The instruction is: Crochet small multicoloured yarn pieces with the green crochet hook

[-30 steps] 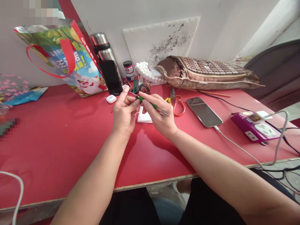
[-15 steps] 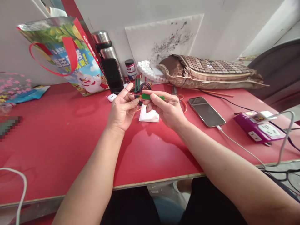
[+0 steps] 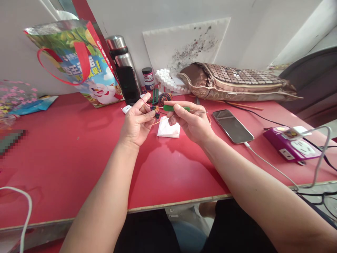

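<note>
My left hand (image 3: 136, 123) pinches a small multicoloured crochet piece (image 3: 156, 111) between thumb and fingers, and a dark strand of yarn runs over its raised index finger. In my right hand (image 3: 193, 121) is a crochet hook (image 3: 176, 108) with a green handle, held sideways. The hook's thin metal end points left and reaches the crochet piece. Behind the hands lies a ball of multicoloured yarn (image 3: 165, 97). Below them, a folded white tissue (image 3: 168, 128) rests on the red table (image 3: 168, 168).
A phone (image 3: 232, 126) on a charging cable and a purple power strip (image 3: 292, 144) lie to the right. Along the back stand a shopping bag (image 3: 79, 66), a steel flask (image 3: 123, 52), a dark phone (image 3: 128, 84), a small jar (image 3: 148, 78) and a brown beaded cushion (image 3: 237, 80).
My right hand has shifted slightly right with the crochet hook, so more of the metal shaft shows between handle and crochet piece. My left hand stays nearly in place.
</note>
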Action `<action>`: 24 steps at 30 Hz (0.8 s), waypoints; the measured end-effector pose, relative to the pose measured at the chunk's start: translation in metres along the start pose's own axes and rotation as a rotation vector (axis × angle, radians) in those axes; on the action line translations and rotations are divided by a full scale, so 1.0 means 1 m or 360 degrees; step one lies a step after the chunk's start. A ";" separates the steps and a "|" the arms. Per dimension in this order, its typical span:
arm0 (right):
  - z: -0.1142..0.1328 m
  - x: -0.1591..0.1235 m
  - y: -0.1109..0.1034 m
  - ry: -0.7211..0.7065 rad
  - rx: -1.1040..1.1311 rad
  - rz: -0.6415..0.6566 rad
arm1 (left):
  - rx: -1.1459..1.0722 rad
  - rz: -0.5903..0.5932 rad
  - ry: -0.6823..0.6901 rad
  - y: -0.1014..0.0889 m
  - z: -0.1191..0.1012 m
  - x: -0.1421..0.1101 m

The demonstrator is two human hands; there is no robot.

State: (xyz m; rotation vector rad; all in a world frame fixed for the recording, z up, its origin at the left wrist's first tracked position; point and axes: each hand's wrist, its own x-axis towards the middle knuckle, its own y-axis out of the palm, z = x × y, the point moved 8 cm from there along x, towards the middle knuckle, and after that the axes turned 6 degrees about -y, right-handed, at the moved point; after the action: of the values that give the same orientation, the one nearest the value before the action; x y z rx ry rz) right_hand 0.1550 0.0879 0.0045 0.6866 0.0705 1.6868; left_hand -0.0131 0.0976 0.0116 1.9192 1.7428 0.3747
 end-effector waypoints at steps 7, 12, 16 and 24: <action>0.000 0.000 0.002 0.0015 0.0088 -0.0001 | -0.0024 -0.0009 -0.0056 0.002 0.003 -0.001; 0.004 0.001 0.002 -0.0017 0.0025 0.0004 | -0.0071 -0.0060 -0.0096 0.001 0.004 -0.003; 0.006 0.001 -0.001 -0.0032 -0.0041 -0.0026 | -0.0037 -0.0051 -0.0071 0.000 0.001 -0.003; 0.007 0.000 0.001 -0.0061 -0.0018 -0.0025 | 0.0039 -0.0078 -0.0014 -0.003 -0.004 -0.001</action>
State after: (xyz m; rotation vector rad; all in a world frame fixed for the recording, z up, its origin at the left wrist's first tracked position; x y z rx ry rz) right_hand 0.1578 0.0856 0.0108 0.7082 0.0393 1.6572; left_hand -0.0174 0.0969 0.0134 1.8885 1.7932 0.3276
